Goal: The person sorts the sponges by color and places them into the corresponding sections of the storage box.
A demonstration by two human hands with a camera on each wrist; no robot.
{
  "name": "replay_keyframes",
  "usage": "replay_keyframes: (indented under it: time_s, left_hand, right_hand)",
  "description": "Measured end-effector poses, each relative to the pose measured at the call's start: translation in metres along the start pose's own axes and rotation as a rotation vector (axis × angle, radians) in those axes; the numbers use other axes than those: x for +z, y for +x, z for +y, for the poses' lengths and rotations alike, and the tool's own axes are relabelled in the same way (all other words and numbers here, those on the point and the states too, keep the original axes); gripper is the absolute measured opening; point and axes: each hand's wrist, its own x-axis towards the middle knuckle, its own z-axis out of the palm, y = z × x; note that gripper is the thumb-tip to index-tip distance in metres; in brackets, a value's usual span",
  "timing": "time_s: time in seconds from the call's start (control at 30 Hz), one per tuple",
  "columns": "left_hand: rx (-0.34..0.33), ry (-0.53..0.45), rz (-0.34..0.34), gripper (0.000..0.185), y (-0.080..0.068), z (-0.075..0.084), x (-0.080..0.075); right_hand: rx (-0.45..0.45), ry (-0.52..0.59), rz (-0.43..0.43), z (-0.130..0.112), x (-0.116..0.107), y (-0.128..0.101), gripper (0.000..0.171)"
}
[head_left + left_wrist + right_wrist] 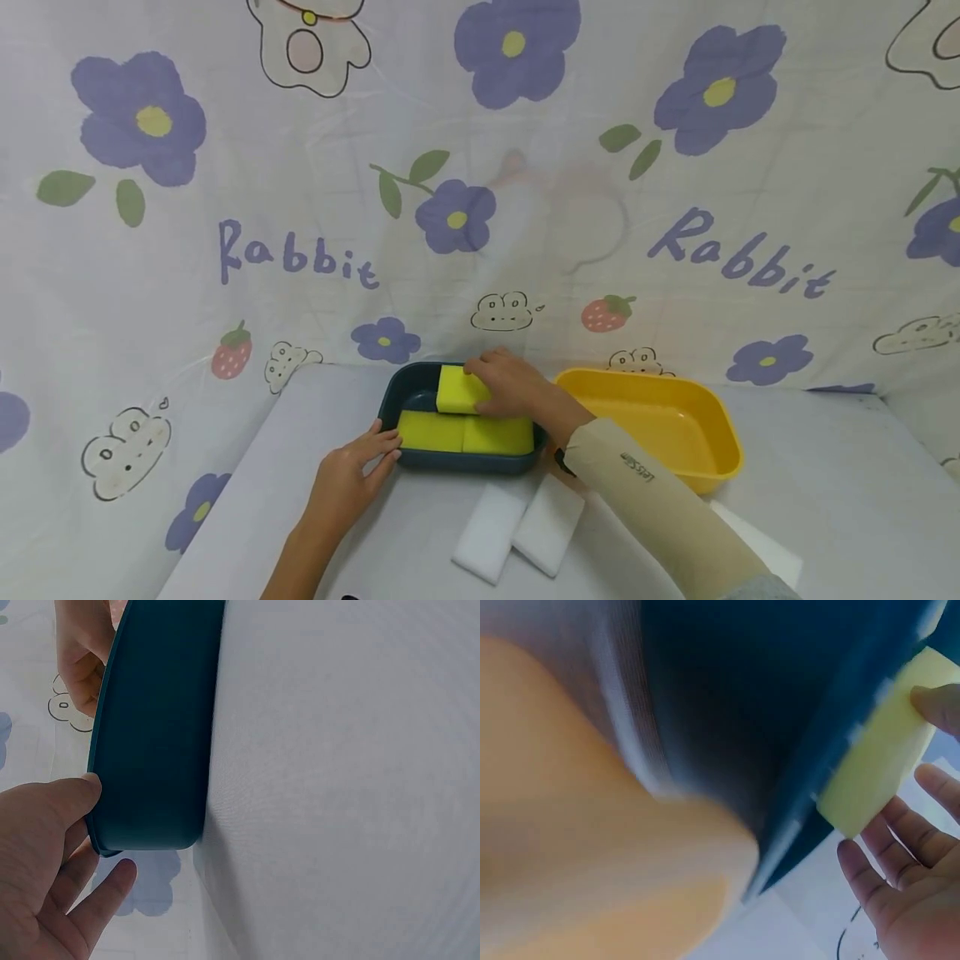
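Observation:
A dark teal bin [463, 462] stands on the table near the curtain, with two yellow sponges [498, 435] side by side along its front. My right hand [512, 385] holds another yellow sponge [457, 392] over the back part of the bin. In the right wrist view, thumb and fingers lie on opposite sides of that yellow sponge [885, 746], close to the rim. My left hand [352, 471] grips the bin's front left corner. The left wrist view shows its thumb on the rim of the teal bin [154, 735] and the other fingers around the corner.
To the right of the teal bin is a yellow bin [667, 425], partly covered by my right forearm. Two white sponges [489, 533] lie in front on the white table [840, 500]; another white piece [761, 546] shows beyond my sleeve. A patterned curtain [525, 275] hangs behind.

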Motion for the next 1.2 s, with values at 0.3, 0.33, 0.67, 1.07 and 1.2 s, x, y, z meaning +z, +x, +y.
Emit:
replay_keyframes:
  time_s: [0.3, 0.33, 0.67, 1.07, 1.2]
  left_hand:
    - [-0.002, -0.019, -0.001, 0.025, 0.0, -0.001, 0.004]
    - [0.0, -0.02, -0.001, 0.025, 0.0, -0.001, 0.004]
    - [0.01, -0.018, 0.005, 0.025, 0.001, 0.001, 0.003]
    - [0.025, -0.007, 0.01, 0.026, 0.001, 0.002, 0.001]
    - [0.016, -0.001, 0.004, 0.026, 0.0, -0.001, 0.001]
  right_hand:
    - [-0.012, -0.03, 0.035, 0.004, 0.008, 0.002, 0.049]
    - [-0.011, -0.034, 0.037, 0.004, 0.009, 0.002, 0.049]
    - [-0.008, 0.019, 0.061, 0.006, 0.008, -0.004, 0.052]
    - [-0.002, 0.108, 0.056, 0.009, 0.006, -0.014, 0.063]
    - [-0.001, 0.137, 0.058, 0.011, 0.004, -0.02, 0.065]
